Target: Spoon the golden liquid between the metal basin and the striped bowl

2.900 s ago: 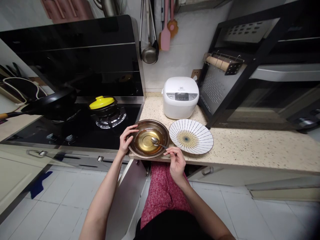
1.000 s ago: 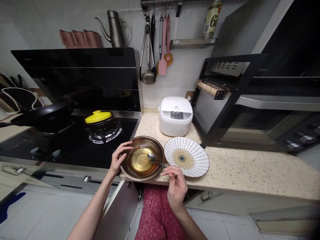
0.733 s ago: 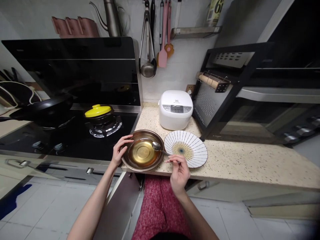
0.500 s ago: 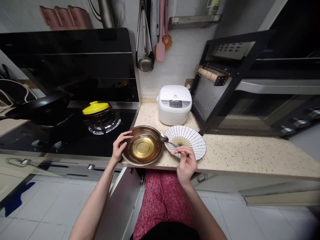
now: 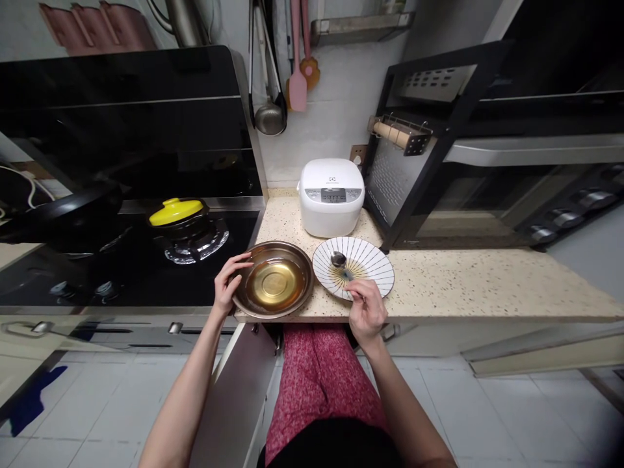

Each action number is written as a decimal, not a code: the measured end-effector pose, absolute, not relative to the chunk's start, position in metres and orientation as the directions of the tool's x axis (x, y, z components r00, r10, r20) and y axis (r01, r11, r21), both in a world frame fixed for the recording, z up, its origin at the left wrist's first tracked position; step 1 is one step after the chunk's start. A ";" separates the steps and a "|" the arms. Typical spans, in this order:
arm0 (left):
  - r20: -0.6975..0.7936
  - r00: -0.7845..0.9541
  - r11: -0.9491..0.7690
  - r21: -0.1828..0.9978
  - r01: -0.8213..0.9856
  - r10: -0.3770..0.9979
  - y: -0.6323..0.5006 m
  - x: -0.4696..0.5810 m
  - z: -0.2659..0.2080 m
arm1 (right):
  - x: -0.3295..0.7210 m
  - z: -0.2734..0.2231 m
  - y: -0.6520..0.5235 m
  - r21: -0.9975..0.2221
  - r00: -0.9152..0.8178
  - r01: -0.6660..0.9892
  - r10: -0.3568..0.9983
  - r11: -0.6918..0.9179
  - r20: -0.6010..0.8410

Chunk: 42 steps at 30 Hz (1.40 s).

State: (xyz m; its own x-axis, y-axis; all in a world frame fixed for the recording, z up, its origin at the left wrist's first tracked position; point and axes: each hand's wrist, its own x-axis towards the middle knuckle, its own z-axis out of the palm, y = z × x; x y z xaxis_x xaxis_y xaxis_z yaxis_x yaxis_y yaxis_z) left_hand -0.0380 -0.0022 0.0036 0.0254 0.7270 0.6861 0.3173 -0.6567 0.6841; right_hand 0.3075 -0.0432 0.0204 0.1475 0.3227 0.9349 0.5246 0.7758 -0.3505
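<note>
A wide metal bowl [image 5: 242, 296] with clear liquid in it stands at the counter's front edge. My left hand [image 5: 228, 281] grips its left rim, fingers reaching over the edge. To the bowl's right lies a round white plate [image 5: 379, 265] with dark lines running out from its centre. Over this plate my right hand [image 5: 368, 309] pinches a metal spoon [image 5: 338, 259] by its handle, the spoon's head pointing away from me. Whether the spoon touches the plate I cannot tell.
A white rice cooker [image 5: 331, 198] stands behind the plate. On the left, a yellow-lidded pot [image 5: 176, 213] and a black wok [image 5: 73, 211] sit on the stove. A dark oven [image 5: 482, 195] is at right. Below, a cabinet door [image 5: 234, 390] hangs open beside my legs.
My right hand has brought the spoon from the bowl's right rim to above the plate. My left hand stays at the bowl. The whole view has shifted slightly.
</note>
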 end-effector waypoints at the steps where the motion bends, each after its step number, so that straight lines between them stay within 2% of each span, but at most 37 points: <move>1: 0.686 0.024 -0.656 0.685 0.317 0.727 -0.002 -0.038 0.004 | 0.308 0.019 -0.042 -0.314 0.111 0.524 0.302 0.792 0.947; 6: 0.683 0.008 -0.646 0.687 0.331 0.730 -0.003 -0.036 0.006 | 0.311 0.011 -0.040 -0.194 -0.060 0.535 0.266 0.822 0.962; 11: 0.684 0.008 -0.644 0.684 0.342 0.730 -0.004 -0.035 0.008 | 0.313 0.010 -0.042 -0.154 -0.179 0.550 0.296 0.821 0.938; 14: 0.681 0.015 -0.645 0.686 0.337 0.732 -0.004 -0.036 0.007 | 0.312 0.013 -0.044 -0.146 -0.181 0.539 0.283 0.829 0.942; 18: 0.686 0.021 -0.655 0.685 0.320 0.727 -0.004 -0.036 0.006 | 0.307 0.018 -0.047 -0.223 -0.061 0.533 0.299 0.817 0.952; 23: 0.678 0.006 -0.637 0.687 0.351 0.735 -0.005 -0.034 0.008 | 0.297 0.026 -0.053 -0.423 0.177 0.484 0.388 0.766 0.905; 27: 0.672 0.000 -0.629 0.693 0.353 0.741 -0.005 -0.034 0.008 | 0.287 0.030 -0.055 -0.527 0.270 0.431 0.452 0.733 0.850; 30: 0.675 0.006 -0.638 0.693 0.335 0.737 -0.005 -0.034 0.007 | 0.279 0.032 -0.056 -0.535 0.268 0.389 0.464 0.750 0.844; 36: 0.689 0.020 -0.655 0.680 0.330 0.725 -0.005 -0.033 0.009 | 0.260 0.036 -0.061 -0.474 0.068 0.299 0.477 0.828 0.876; 42: 0.672 0.004 -0.630 0.693 0.351 0.741 -0.006 -0.032 0.010 | 0.256 0.043 -0.066 -0.427 0.057 0.295 0.430 0.855 0.901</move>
State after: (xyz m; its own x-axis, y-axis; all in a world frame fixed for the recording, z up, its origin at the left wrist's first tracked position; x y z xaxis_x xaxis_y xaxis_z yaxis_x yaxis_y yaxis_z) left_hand -0.0321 -0.0064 0.0100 0.0044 0.7407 0.6718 0.3506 -0.6303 0.6927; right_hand 0.2556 -0.0663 0.0433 0.0571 0.4300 0.9010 0.2949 0.8550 -0.4267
